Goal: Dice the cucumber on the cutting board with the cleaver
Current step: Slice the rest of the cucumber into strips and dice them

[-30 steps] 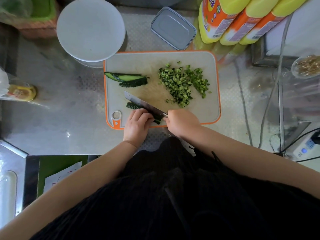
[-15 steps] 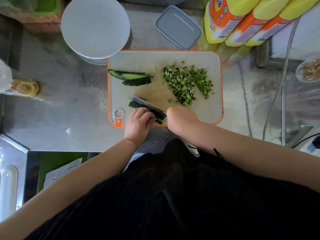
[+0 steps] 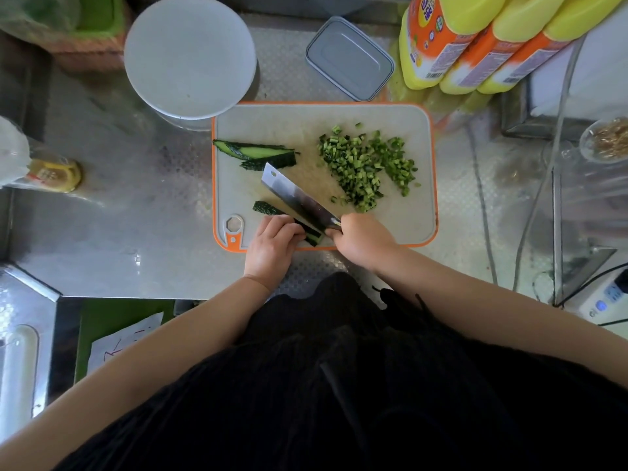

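Near the cutting board's (image 3: pixel 401 229) front edge, a dark cucumber strip (image 3: pixel 268 209) lies pinned by the left hand (image 3: pixel 272 243), fingers curled together on top so it cannot roll. The right hand (image 3: pixel 360 239) is wrapped round the handle of the cleaver (image 3: pixel 295 195), blade tilted over the strip. Two uncut cucumber wedges (image 3: pixel 261 154) wait further back; the diced pile (image 3: pixel 363 164) sits aside, clear of the blade.

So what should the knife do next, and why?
Probably chop down again: the right hand holds the cleaver tilted over the cucumber strip that the left hand pins, and that strip is still undiced, unlike the diced pile.
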